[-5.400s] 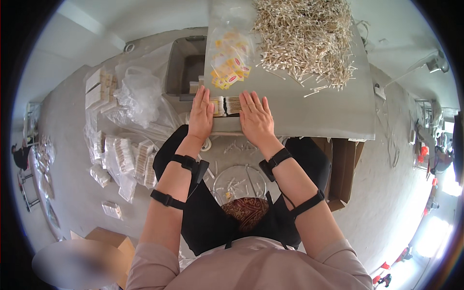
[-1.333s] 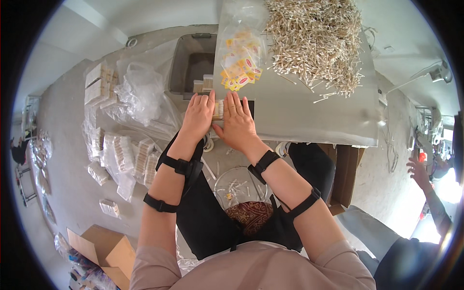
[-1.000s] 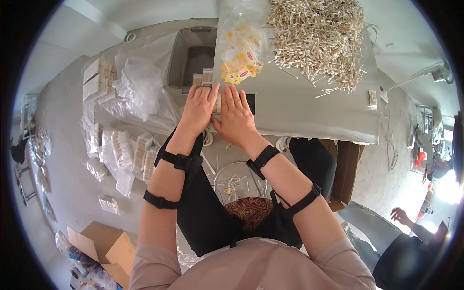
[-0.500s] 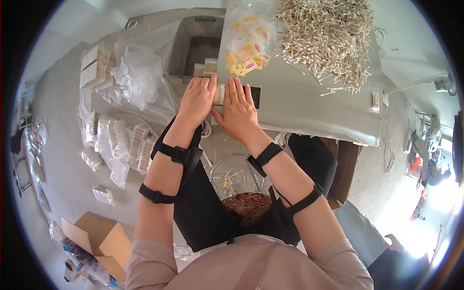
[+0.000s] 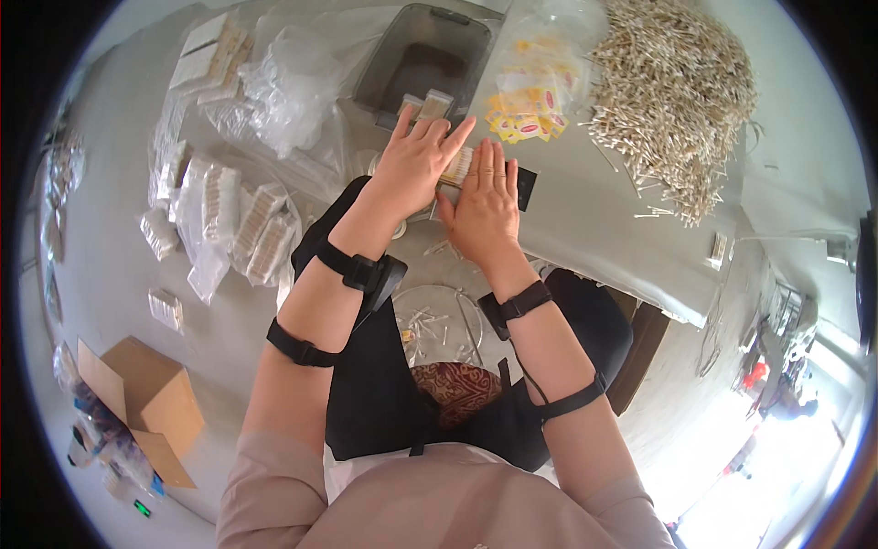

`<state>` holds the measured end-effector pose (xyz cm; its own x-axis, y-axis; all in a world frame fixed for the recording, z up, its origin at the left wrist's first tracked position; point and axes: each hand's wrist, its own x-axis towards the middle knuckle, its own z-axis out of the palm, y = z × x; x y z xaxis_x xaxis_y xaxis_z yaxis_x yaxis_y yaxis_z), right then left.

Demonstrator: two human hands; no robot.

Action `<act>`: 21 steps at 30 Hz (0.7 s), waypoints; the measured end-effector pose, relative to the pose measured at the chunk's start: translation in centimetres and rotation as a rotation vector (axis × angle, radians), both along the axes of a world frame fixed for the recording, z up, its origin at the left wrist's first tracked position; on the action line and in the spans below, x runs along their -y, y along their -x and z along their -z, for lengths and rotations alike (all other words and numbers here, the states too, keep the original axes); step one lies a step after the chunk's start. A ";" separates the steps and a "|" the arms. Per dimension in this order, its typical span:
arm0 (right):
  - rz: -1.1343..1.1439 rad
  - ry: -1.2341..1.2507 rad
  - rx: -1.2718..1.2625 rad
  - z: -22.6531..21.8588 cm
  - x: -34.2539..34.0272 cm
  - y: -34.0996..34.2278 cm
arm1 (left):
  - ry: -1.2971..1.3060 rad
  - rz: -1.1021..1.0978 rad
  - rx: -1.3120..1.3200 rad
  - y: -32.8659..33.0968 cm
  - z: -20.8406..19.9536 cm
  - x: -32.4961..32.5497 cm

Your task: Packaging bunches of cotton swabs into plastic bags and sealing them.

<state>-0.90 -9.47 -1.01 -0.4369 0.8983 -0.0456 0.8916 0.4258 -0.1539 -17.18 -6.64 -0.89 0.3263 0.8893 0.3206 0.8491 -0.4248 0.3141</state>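
A small clear pack of cotton swabs (image 5: 461,166) lies at the table's front left corner, between my hands. My left hand (image 5: 405,174) is over its left end with fingers spread; whether it touches the pack is hidden. My right hand (image 5: 487,215) lies flat along the pack's right side, fingers stretched out and thumb pointing left. Beneath and to the right of this hand shows a flat dark device (image 5: 528,188). Beyond my left fingers, filled swab packs (image 5: 435,104) stand in a grey plastic bin (image 5: 373,84).
A big heap of loose cotton swabs (image 5: 672,101) covers the table's far right. Yellow-printed clear bags (image 5: 526,114) lie beside it. Bundled swab packs (image 5: 261,224) and crumpled plastic (image 5: 297,91) are on the floor at left, near an open cardboard box (image 5: 160,403).
The whole view has swung, so the table appears farther right. My left fingers have spread apart over the pack. My right hand still lies flat beside it.
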 end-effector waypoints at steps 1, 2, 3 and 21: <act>0.006 0.003 0.014 0.0 0.1 0.1 | 0.007 -0.017 0.000 0.3 -0.2 0.2; 0.007 -0.006 -0.012 0.1 0.0 0.3 | 0.055 -0.025 -0.067 0.7 -0.4 0.3; -0.006 -0.003 -0.007 0.0 0.1 0.3 | 0.100 -0.029 -0.129 0.9 -0.7 0.3; 0.011 0.013 0.035 -0.8 -0.8 0.9 | -0.072 0.024 -0.173 0.1 0.7 -1.0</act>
<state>-1.81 -8.62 -0.22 -0.4253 0.9021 -0.0728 0.9010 0.4144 -0.1282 -17.27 -5.62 -1.60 0.4026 0.8574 0.3206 0.8774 -0.4614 0.1319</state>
